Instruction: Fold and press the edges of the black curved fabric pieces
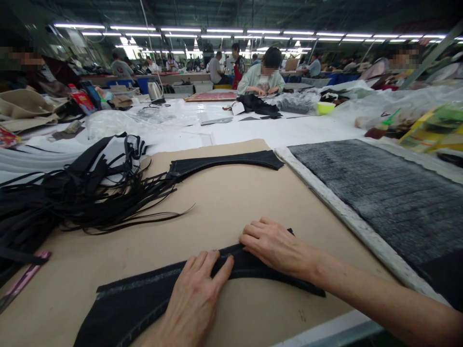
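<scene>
A bundle of black fabric strips (79, 205) lies at far left on the tan-covered table (231, 221). A curved black fabric piece (133, 301) lies flat at the near edge, under the left hand (193, 303) and right hand (275, 248): both palms down, fingers extended, pressing without gripping. A second curved black piece (224, 164) lies beyond. A gray padded board (376, 202) occupies the right.

The person's left hand (191, 303) and right hand (275, 246) were bare, with short nails and visible knuckles, and the right forearm (379, 299) was bare too.
</scene>
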`<state>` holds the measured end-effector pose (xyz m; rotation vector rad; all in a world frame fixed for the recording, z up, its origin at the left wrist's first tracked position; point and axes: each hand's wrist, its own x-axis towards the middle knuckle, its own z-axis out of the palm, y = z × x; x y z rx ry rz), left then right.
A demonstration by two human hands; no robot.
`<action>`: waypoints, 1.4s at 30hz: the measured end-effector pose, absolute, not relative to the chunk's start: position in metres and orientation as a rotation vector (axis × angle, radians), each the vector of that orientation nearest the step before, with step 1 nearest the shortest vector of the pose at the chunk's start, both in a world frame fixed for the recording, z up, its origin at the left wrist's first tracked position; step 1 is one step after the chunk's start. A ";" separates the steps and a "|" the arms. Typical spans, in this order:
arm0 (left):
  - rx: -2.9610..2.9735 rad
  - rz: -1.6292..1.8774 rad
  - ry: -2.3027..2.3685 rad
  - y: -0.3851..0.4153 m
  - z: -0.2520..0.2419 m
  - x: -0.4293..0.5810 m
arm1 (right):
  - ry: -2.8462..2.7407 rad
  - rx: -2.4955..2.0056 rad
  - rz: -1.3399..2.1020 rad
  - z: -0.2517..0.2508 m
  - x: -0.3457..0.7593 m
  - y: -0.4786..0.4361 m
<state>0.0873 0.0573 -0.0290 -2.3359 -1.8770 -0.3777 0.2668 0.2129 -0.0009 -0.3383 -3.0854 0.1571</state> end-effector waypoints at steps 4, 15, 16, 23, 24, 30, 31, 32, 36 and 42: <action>-2.308 -0.386 -1.827 0.058 -0.026 0.089 | -3.092 -0.276 0.043 -0.001 0.263 0.212; -2.302 -0.378 -1.755 0.060 -0.025 0.087 | -3.164 -0.071 -0.073 0.009 0.256 0.215; -2.304 -0.375 -1.752 0.060 -0.025 0.087 | -3.164 -0.066 -0.077 0.008 0.256 0.215; -2.292 -0.381 -1.711 0.060 -0.024 0.086 | -3.111 -0.076 -0.080 0.002 0.259 0.216; -2.285 -0.385 -1.705 0.060 -0.025 0.086 | -3.106 -0.072 -0.076 0.001 0.259 0.216; -2.270 -0.373 -1.695 0.059 -0.027 0.084 | -3.069 -0.051 -0.041 -0.003 0.263 0.218; -2.266 -0.365 -1.691 0.059 -0.027 0.084 | -3.060 -0.046 -0.031 -0.004 0.264 0.218; -2.261 -0.353 -1.688 0.058 -0.028 0.083 | -3.048 -0.037 -0.017 -0.005 0.264 0.218; -2.239 -0.325 -1.683 0.055 -0.035 0.084 | -3.008 0.002 0.040 -0.005 0.266 0.219; -2.198 -0.366 -1.686 0.051 -0.042 0.088 | -3.004 0.020 0.078 -0.004 0.269 0.218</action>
